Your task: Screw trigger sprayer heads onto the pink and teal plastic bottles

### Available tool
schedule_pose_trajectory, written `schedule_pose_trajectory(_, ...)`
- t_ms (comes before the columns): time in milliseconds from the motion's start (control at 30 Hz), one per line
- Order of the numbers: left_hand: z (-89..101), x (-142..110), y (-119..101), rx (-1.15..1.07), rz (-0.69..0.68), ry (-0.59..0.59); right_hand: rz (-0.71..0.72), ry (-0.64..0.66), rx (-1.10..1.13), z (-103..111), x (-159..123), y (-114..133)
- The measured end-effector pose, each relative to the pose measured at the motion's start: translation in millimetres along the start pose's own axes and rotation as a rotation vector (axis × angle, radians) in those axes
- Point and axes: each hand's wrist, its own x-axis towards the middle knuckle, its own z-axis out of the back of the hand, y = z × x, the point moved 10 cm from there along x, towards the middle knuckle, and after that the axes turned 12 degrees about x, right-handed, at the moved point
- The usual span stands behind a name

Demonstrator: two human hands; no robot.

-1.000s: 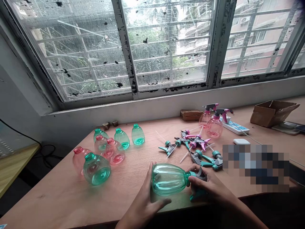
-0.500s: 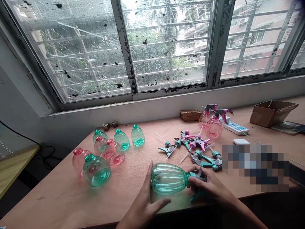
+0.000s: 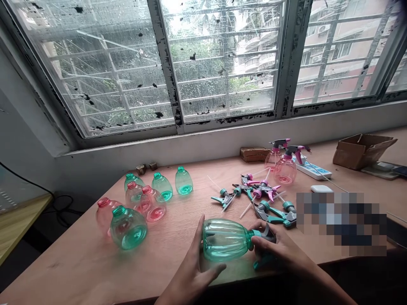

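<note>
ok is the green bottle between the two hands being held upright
No, the green bottle is tipped on its side, its base toward the left hand and its spray head in the right hand.

Left of the ribbed, clear green plastic bottle (image 3: pixel 225 240) held sideways, past the left hand (image 3: pixel 196 271), a broad lane is offered by bare, pinkish wooden tabletop (image 3: pixel 171 250), bounded by clustered round green and pink translucent bottles (image 3: pixel 129 233). At the held bottle's neck, access is blocked by the right hand (image 3: pixel 281 243); behind it, by tangled teal, pink and grey plastic spray heads (image 3: pixel 257 193).
</note>
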Motion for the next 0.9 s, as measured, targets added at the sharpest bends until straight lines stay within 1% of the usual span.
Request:
schedule_pose_trajectory(133, -0.1, -1.9, 7.9, -0.013, 0.056, 0.009, 0.002, -0.003, 0.006, -0.4, -0.1, 0.4)
schedule_pose_trajectory(200, 0.3, -1.9, 11.3, 0.0, 0.062, 0.007, 0.004, -0.005, 0.005, 0.1, 0.1, 0.3)
schedule_pose_trajectory(333, 2.9, -0.4, 8.5, 0.036, 0.014, -0.032, 0.007, 0.001, 0.008, -0.8, 0.5, 1.6)
schedule_pose_trajectory(433, 1.4, -0.5, 3.2, 0.013, -0.014, -0.021, 0.001, 0.011, 0.033, -3.2, 0.4, 3.5)
schedule_pose_trajectory(500, 0.3, -1.5, 3.1, -0.003, 0.002, -0.005, -0.006, 0.016, 0.042, -4.6, 0.2, 4.0)
schedule_pose_trajectory(667, 0.1, -2.8, 10.5, -0.01, 0.073, 0.011, -0.034, 0.018, 0.04, -5.4, 0.5, 2.1)
schedule_pose_trajectory(800, 2.1, -0.2, 6.3, 0.01, 0.027, -0.021, -0.031, 0.024, 0.026, -5.6, 1.0, 2.8)
schedule_pose_trajectory(900, 0.6, 0.9, 1.3, -0.016, -0.007, -0.015, -0.021, 0.036, 0.017, -6.4, 1.3, 3.8)
